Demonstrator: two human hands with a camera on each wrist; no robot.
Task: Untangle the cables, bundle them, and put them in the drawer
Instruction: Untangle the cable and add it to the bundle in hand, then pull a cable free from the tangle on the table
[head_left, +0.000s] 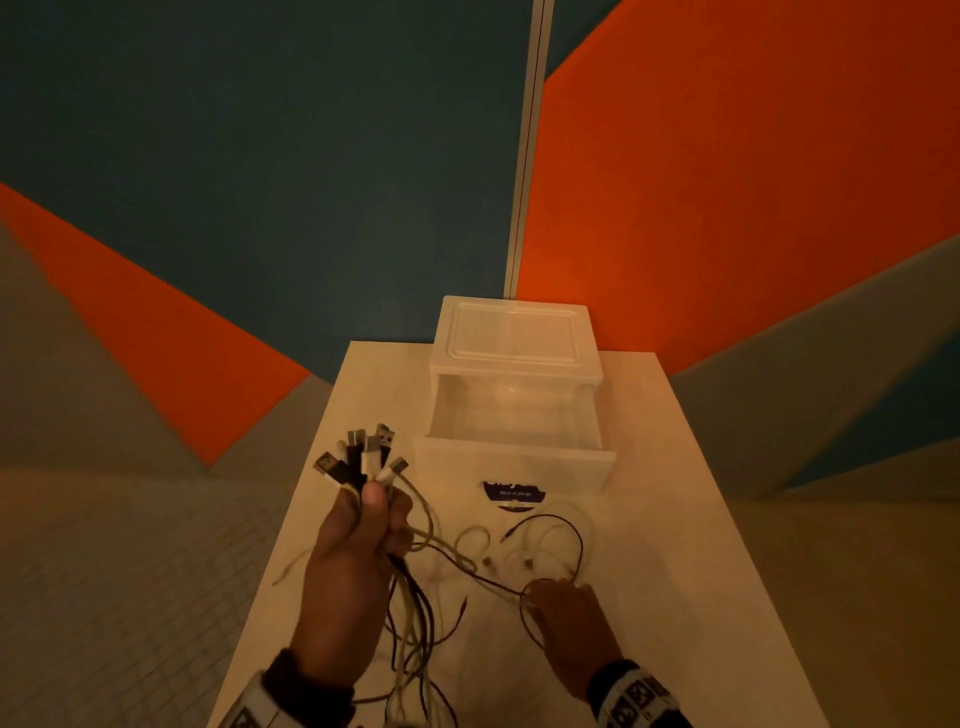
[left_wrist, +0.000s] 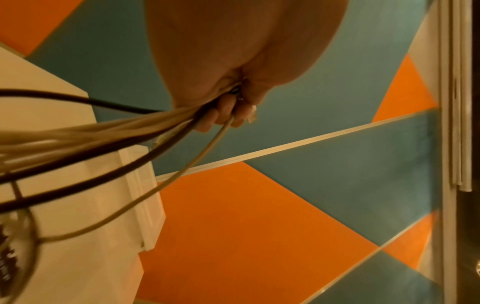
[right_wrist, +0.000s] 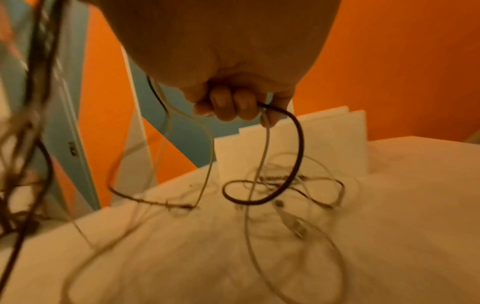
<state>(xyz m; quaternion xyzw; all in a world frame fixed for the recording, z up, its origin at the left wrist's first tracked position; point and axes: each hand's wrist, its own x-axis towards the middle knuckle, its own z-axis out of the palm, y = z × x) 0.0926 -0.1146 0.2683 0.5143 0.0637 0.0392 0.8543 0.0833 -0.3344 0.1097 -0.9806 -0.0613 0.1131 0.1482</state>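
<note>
My left hand (head_left: 358, 540) is raised above the table's left side and grips a bunch of black and white cables (head_left: 415, 623) just below their plugs (head_left: 363, 452), which fan out above my thumb. In the left wrist view my curled fingers (left_wrist: 221, 115) clamp the cables (left_wrist: 109, 131). My right hand (head_left: 563, 618) sits low at the front right, its fingers (right_wrist: 233, 107) curled round a black cable (right_wrist: 298, 144) and a white cable (right_wrist: 265, 148). Loose loops (head_left: 545, 540) lie on the table. The white plastic drawer (head_left: 514, 431) stands pulled open behind them.
The white table (head_left: 701, 571) is narrow, with its left edge close to my left hand. The drawer unit (head_left: 514, 332) stands at the far end against an orange and teal wall (head_left: 727, 208). Tiled floor (head_left: 130, 571) lies to the left.
</note>
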